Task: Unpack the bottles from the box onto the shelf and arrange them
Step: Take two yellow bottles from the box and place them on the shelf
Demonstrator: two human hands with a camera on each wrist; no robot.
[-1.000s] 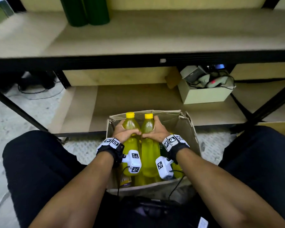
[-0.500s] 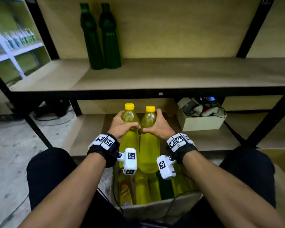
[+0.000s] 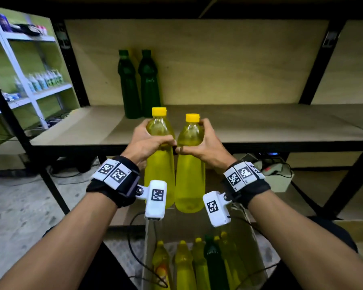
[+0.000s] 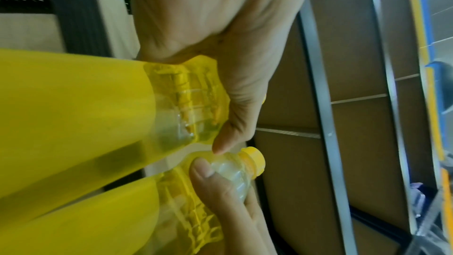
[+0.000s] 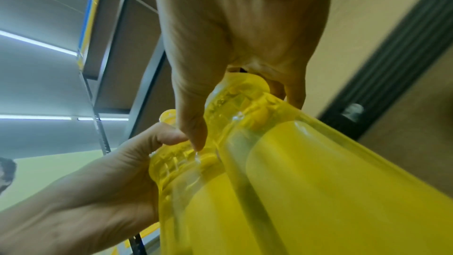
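My left hand [image 3: 150,141] grips the shoulder of a yellow bottle [image 3: 160,170] with a yellow cap. My right hand [image 3: 199,143] grips a second yellow bottle [image 3: 190,181] beside it. Both bottles hang upright, side by side, in front of the wooden shelf [image 3: 260,126] and above the cardboard box [image 3: 258,248]. The box holds several more yellow bottles [image 3: 183,264] and a dark green one [image 3: 215,262]. Two dark green bottles [image 3: 138,84] stand at the back left of the shelf. In the wrist views my left hand [image 4: 235,119] and right hand [image 5: 196,123] wrap the bottle necks, thumbs nearly touching.
A black steel frame [image 3: 281,148] edges the shelf. On the lower shelf at the right sits a small open box with cables [image 3: 275,174]. A white rack with small bottles [image 3: 44,79] stands at the far left. Wrist cables [image 3: 138,248] trail over the box.
Both hands have lifted the two yellow bottles up out of the box to shelf height. The view has tilted up, showing more of the shelf.
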